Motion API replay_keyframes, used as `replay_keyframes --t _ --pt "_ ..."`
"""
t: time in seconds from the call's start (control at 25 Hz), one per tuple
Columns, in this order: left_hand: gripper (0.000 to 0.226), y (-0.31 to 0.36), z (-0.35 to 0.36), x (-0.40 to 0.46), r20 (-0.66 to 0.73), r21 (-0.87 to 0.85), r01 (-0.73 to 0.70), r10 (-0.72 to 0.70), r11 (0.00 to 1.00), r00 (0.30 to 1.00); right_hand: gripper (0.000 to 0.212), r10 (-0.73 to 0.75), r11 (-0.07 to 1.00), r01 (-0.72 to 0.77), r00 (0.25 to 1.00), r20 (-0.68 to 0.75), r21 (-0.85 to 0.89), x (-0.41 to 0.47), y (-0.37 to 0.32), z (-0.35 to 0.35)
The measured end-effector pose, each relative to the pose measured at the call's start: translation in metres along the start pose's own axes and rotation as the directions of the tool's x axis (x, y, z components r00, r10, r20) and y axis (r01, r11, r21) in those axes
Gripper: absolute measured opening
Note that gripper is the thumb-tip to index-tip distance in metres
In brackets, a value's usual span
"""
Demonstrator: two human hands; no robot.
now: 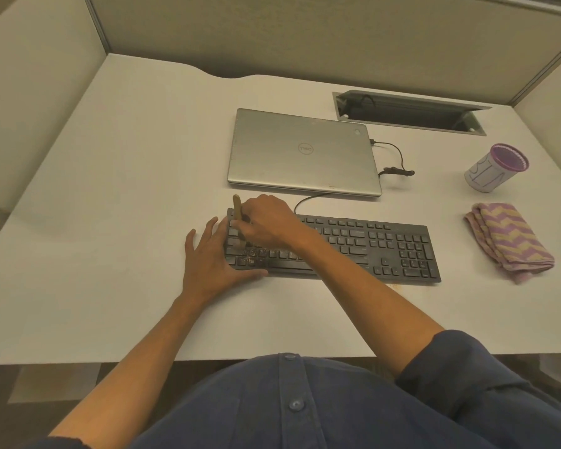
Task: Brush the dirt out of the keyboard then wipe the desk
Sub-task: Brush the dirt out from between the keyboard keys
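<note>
A black keyboard (370, 247) lies across the middle of the white desk (110, 189). Brown dirt crumbs (252, 254) sit on its lower left keys. My right hand (268, 222) grips a brush with a wooden handle (237, 207) over the keyboard's left end, bristles down on the keys. My left hand (211, 257) lies flat with straight fingers against the keyboard's left edge, its thumb along the front edge. A folded purple and yellow zigzag cloth (507, 241) rests to the right of the keyboard.
A closed silver laptop (302, 153) lies behind the keyboard, with a cable (399, 157) at its right side. A purple-rimmed cup (496, 166) stands at the far right. An open cable tray (408, 111) is set in the desk's back. Partition walls surround the desk.
</note>
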State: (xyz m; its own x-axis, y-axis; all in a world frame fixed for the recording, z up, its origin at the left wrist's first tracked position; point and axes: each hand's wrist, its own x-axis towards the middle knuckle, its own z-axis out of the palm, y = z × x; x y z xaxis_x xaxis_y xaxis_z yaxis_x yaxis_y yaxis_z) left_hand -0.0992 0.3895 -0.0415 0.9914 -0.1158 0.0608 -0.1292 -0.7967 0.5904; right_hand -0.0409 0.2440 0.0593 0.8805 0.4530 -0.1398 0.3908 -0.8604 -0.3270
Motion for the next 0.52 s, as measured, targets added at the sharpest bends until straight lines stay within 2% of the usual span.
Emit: replay_keyframes --t 0.16,0.32,0.44,0.52 --pt "0.132 0.0014 -0.0012 0.0003 0.007 0.001 0.004 -0.004 1.0 1.0 0.035 0.024 0.997 -0.018 0.997 -0.075 0.071 -0.0017 0.0033 -0.0058" --pt "0.13 0.0011 -0.0006 0.0003 0.009 0.003 -0.002 0.002 1.0 1.0 0.034 0.051 0.997 -0.052 0.999 0.009 0.063 -0.0065 0.0088 -0.0025" --pt "0.129 0.0011 -0.0013 0.0005 0.003 0.005 -0.007 0.007 1.0 1.0 0.036 0.008 0.999 -0.005 0.998 -0.068 0.042 -0.0083 0.0066 -0.0037" --pt "0.13 0.0015 -0.0012 0.0003 0.005 0.004 -0.009 0.009 1.0 1.0 0.036 0.023 0.999 -0.021 0.997 -0.069 0.041 -0.009 0.0055 -0.0006"
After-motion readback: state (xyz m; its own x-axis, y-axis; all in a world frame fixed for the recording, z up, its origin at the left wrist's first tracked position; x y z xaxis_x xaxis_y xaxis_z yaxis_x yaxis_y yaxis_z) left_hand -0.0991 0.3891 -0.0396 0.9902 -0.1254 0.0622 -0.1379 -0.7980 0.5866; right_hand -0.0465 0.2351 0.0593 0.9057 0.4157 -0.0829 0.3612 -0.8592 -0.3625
